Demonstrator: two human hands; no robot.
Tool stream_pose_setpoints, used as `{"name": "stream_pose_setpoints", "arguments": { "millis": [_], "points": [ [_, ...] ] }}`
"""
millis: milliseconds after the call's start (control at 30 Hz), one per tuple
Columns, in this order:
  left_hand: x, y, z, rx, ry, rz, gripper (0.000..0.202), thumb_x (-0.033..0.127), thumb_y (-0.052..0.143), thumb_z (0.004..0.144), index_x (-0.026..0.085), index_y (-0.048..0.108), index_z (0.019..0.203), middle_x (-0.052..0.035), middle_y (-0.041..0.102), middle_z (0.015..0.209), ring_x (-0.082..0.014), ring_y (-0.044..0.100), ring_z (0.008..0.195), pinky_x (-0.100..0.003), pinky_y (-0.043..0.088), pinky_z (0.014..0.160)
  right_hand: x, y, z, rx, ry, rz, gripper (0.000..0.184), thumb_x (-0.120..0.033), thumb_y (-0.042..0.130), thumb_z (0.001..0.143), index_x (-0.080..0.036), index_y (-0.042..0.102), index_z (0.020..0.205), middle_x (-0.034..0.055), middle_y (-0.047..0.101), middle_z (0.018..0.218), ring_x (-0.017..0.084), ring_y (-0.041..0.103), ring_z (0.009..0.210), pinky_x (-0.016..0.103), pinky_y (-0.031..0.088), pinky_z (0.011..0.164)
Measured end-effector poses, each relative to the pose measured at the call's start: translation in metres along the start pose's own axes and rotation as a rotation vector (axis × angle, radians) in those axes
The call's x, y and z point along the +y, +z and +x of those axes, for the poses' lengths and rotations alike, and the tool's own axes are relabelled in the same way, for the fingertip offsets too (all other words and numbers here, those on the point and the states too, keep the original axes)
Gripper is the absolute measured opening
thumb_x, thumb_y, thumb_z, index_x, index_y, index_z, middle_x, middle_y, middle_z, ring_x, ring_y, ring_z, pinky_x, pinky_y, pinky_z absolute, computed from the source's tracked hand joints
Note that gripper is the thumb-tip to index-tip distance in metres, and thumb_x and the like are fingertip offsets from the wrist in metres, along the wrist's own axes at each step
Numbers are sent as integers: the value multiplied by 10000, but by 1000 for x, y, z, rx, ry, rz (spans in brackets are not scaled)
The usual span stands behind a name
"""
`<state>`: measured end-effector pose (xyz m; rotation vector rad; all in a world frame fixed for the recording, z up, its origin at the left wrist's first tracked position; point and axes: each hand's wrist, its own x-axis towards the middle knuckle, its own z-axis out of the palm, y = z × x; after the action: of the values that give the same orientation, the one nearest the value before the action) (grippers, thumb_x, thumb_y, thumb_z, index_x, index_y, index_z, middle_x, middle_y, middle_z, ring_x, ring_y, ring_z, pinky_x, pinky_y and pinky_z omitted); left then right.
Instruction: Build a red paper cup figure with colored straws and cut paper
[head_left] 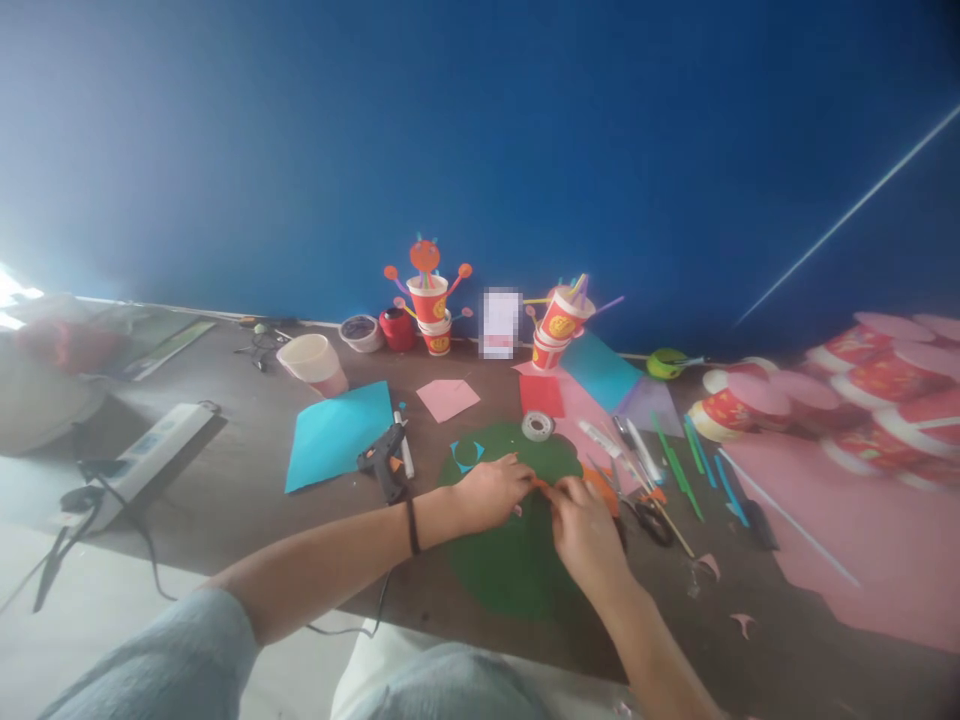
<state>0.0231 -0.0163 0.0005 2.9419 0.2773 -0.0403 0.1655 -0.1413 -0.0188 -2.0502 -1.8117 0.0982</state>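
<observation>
My left hand (499, 492) and my right hand (589, 525) meet over a green mat (517, 575). Between their fingertips is a small orange piece (539, 484), perhaps paper; the fingers hide most of it. Both hands are closed on it. On the mat by my left hand lies a blue paper scrap (468, 457) with a round cut-out. A roll of tape (538, 426) sits just beyond my hands. Orange paper (602, 490) lies beside my right hand, next to scissors (651, 520). Left of my left wrist rests a black glue gun (384, 462).
Two paper-cup figures (430, 300) (564, 318) stand by the blue wall. Blue paper (337, 430) and a power strip (159, 450) lie left. Several red cups (892, 375), pink paper (862, 540) and green straws (677, 465) are at right.
</observation>
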Motion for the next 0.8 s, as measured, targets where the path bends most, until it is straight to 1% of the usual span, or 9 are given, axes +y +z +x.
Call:
{"name": "stream_pose_setpoints", "arguments": {
  "millis": [100,200,267,333,467,600,700,800],
  "points": [
    [0,-1,0,3,8,-19,341,201,627,770,131,570,1098,-100,612,1079,-215,556,1019,-332,428,964,-5,1,2,5,29,-5,359,-62,442,812,-138,633,1107,101,586,863,250,525,847,369,439,763],
    [0,-1,-1,23,20,-16,323,201,621,775,123,577,1085,-96,617,1071,-213,562,1009,-333,415,985,-4,6,3,13,53,18,313,-94,462,822,-107,632,1085,104,592,875,240,532,883,344,441,798],
    [0,0,-1,30,12,-7,328,201,629,768,126,579,1084,-94,617,1070,-218,564,1010,-333,420,982,-1,7,3,19,65,31,301,-113,462,833,-105,628,1084,103,597,900,229,538,900,327,439,811],
    [1,0,-1,35,10,4,327,189,620,771,137,579,1092,-92,614,1077,-221,563,1020,-328,428,972,2,5,3,23,75,29,316,-107,459,829,-123,628,1096,99,596,911,232,535,909,336,430,816],
    [2,-1,0,33,35,15,334,188,610,774,122,579,1099,-107,613,1059,-220,570,1018,-328,409,991,2,0,3,4,68,8,368,-72,475,793,-190,653,1092,75,577,839,237,526,847,352,415,778],
    [3,0,1,34,61,15,289,154,579,775,110,591,1060,-104,617,1013,-212,575,999,-339,379,1018,-8,2,4,14,92,7,389,-75,466,802,-158,625,1146,86,575,824,236,532,843,336,419,771],
    [4,2,2,56,72,13,271,131,569,765,107,590,1035,-99,615,986,-214,573,975,-355,393,1002,-15,6,4,38,115,26,333,-113,482,807,-132,636,1103,98,594,837,246,544,861,340,432,782],
    [3,4,2,75,60,11,296,97,564,746,115,571,1041,-91,615,972,-208,567,957,-359,400,991,-13,7,2,76,126,56,330,-145,485,810,-121,611,1114,107,619,868,248,562,862,350,451,781]
  ]
}}
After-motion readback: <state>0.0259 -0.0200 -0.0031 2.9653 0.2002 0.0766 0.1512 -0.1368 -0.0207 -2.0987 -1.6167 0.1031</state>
